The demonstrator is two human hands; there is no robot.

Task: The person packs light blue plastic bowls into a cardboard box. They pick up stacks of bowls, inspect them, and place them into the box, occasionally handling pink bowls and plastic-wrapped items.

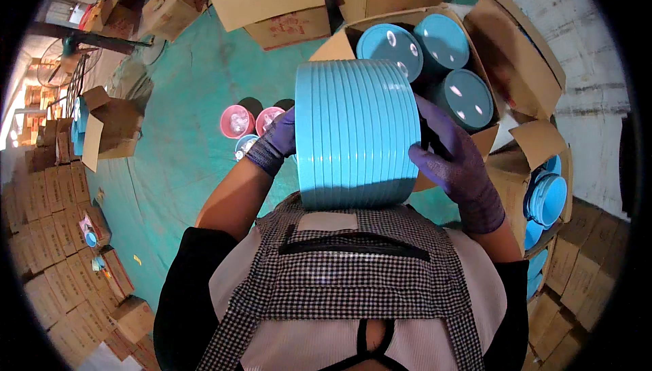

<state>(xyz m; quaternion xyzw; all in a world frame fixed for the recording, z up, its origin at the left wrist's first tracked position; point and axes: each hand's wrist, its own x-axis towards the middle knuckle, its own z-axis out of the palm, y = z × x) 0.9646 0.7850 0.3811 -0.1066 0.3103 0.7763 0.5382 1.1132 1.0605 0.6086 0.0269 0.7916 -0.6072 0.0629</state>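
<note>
A stack of nested light-blue plastic buckets (356,133) lies on its side in front of my chest, its rims showing as close parallel ridges. Its lower edge meets my checked apron (353,283). My left hand (280,139), in a purple glove, presses on the stack's left end, its fingertips hidden behind the stack. At the other end, my right hand (456,160), gloved alike, holds with thumb and fingers bent around the edge. Just beyond the stack stands an open carton (337,46) holding several blue bucket stacks (445,42), with flat round bottoms facing up.
Two pink buckets (226,123) and a blue bucket (242,141) with whitish contents stand on the green floor (183,99). Open cartons (285,28) line the far side. More blue buckets (547,198) sit at right. Stacked cartons (54,201) fill the left.
</note>
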